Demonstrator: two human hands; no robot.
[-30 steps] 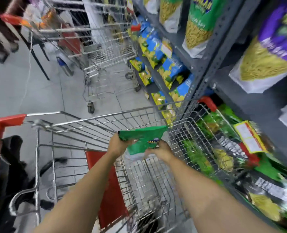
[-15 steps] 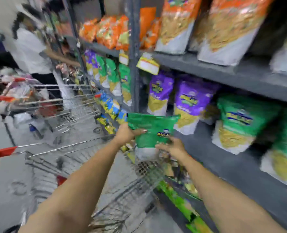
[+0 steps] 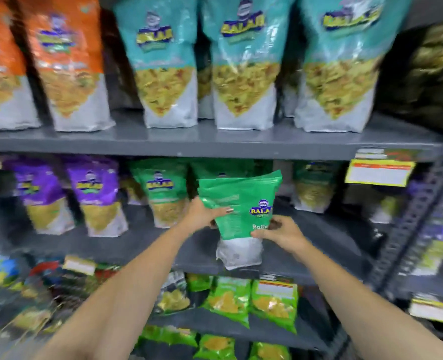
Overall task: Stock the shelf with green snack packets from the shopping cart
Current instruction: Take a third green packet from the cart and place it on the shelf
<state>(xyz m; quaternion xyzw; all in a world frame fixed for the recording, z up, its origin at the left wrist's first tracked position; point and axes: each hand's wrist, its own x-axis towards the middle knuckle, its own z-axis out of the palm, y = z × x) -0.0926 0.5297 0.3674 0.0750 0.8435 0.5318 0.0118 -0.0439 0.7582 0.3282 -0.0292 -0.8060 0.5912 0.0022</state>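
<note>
Green-topped, white-bottomed snack packet [image 3: 241, 203], upright and creased, gripped by both hands.

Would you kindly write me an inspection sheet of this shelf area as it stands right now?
Surface: grey middle shelf, bare stretch at right.
Job's things: green packet held upright at the shelf's front edge; green packets behind.
Clutter: purple packets at left; teal packets and orange packets above.
Grippers: left hand and right hand both grip the packet.
Cables: nothing seen.
Surroundings: yellow price tag; smaller green bags below.
</note>
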